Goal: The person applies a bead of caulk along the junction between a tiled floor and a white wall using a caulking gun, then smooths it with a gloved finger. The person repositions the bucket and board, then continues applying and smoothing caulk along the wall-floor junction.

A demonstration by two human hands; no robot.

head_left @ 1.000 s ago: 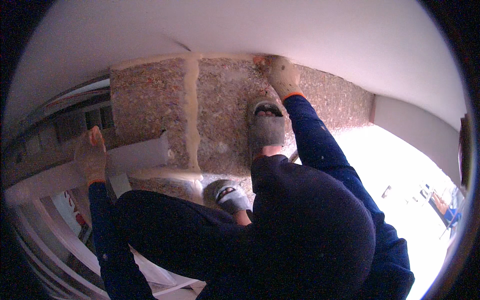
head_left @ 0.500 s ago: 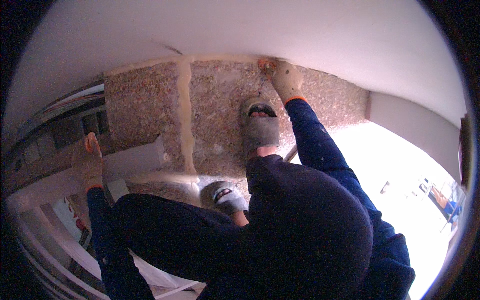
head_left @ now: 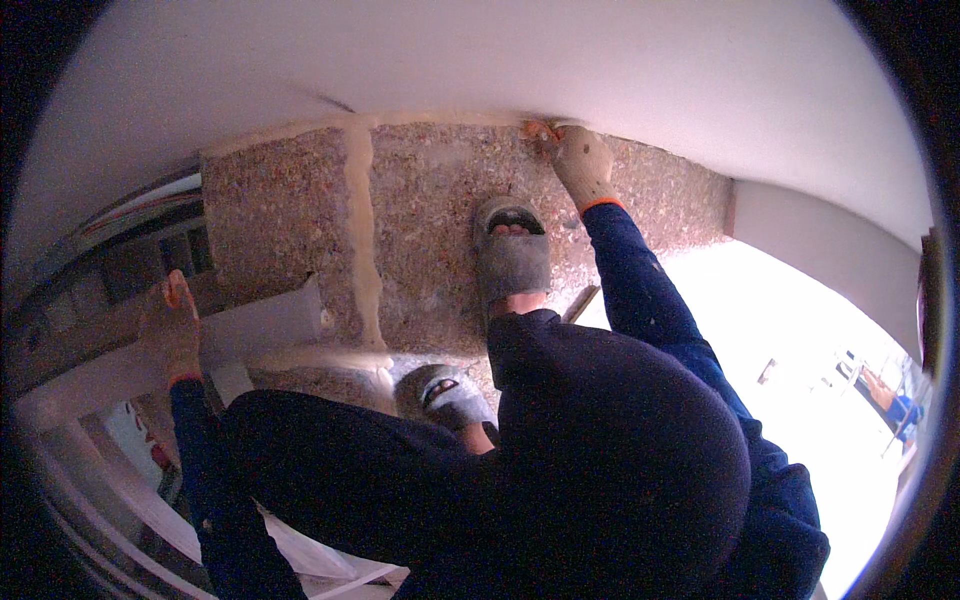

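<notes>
1. The white wall (head_left: 500,60) spans the far side.
2. The legs (head_left: 620,450), in dark trousers, fill the near middle.
3. The speckled board (head_left: 440,200) lies between legs and wall. Compared with a second ago, it sits slightly farther left in view.
4. The grey beam (head_left: 265,315) is at the left, by the board's near left part.
5. The slippers (head_left: 520,265) are grey, one on the board, the other nearer and to the left; both feet keep their places on it.
6. The beige seam (head_left: 362,230) runs near to far across the board, meeting the joint (head_left: 440,117) at the wall's foot.
7. The right hand (head_left: 583,162), gloved, is at the joint, farther right of the seam than before. Its fingers are bunched; I cannot tell whether they pinch anything.
8. The left hand (head_left: 170,335), gloved, remains over the beam; blur hides whether its fingers grip.
9. The stick (head_left: 581,303), right of the far slipper, shows more now.
</notes>
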